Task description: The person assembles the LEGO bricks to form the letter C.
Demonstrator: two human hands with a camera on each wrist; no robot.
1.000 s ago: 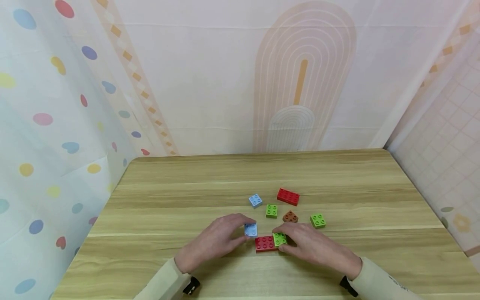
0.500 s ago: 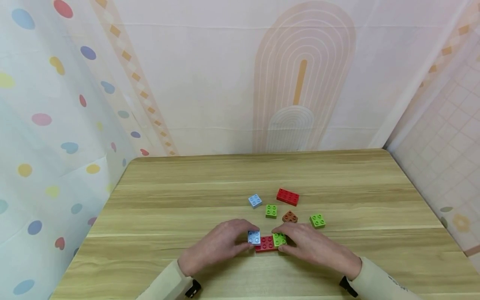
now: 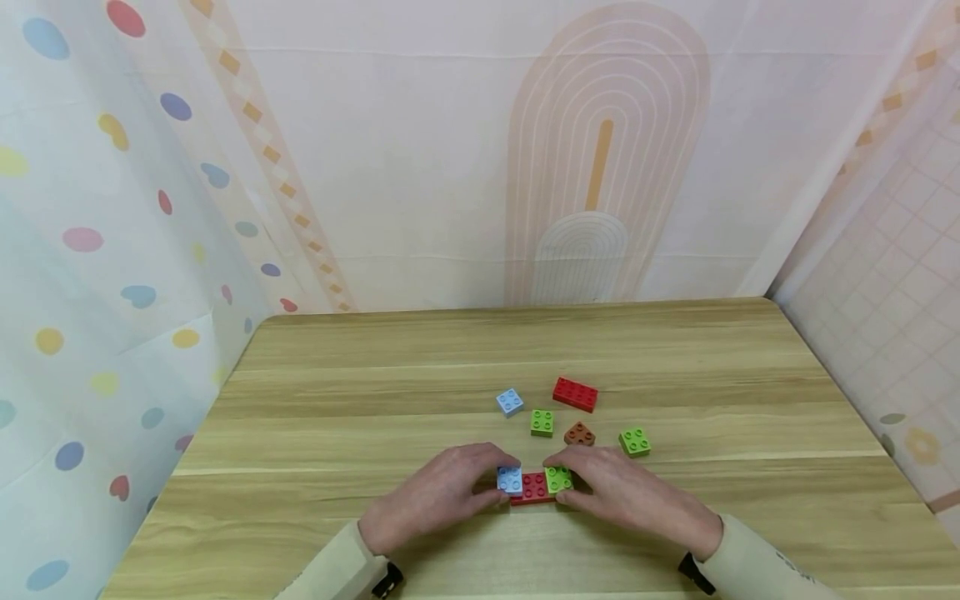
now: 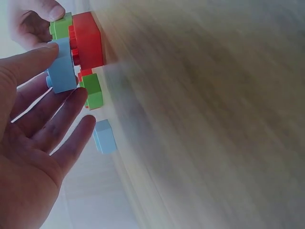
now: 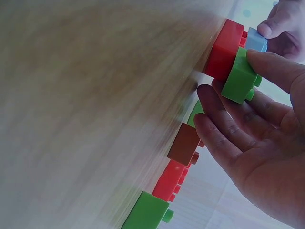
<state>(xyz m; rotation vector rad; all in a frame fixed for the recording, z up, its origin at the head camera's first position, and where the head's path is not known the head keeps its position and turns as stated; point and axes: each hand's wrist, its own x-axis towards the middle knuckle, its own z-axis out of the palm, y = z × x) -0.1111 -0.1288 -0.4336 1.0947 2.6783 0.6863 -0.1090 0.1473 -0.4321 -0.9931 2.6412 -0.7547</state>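
Note:
Between thumb and fingers my left hand (image 3: 438, 493) pinches a light blue square toy brick (image 3: 510, 481) over the left end of a long red brick (image 3: 534, 487). My right hand (image 3: 633, 493) pinches a bright green square brick (image 3: 558, 478) at that red brick's right end. Red studs show between the two smaller bricks. In the left wrist view the blue brick (image 4: 63, 69) stands right at the studs of the red brick (image 4: 89, 42). From the right wrist, the green brick (image 5: 239, 78) lies against the red one's stud side, with the outer fingers spread.
Behind the hands on the wooden table (image 3: 337, 367) lie another blue brick (image 3: 510, 402), a green brick (image 3: 542, 422), a brown three-studded brick (image 3: 580, 434), a red brick (image 3: 576, 394) and a further green brick (image 3: 635, 442). A patterned curtain (image 3: 412, 167) hangs behind the table.
My left hand has moved right and slightly nearer, bringing the blue brick from beside the red brick to over its left end. The right hand keeps its grip on the green brick.

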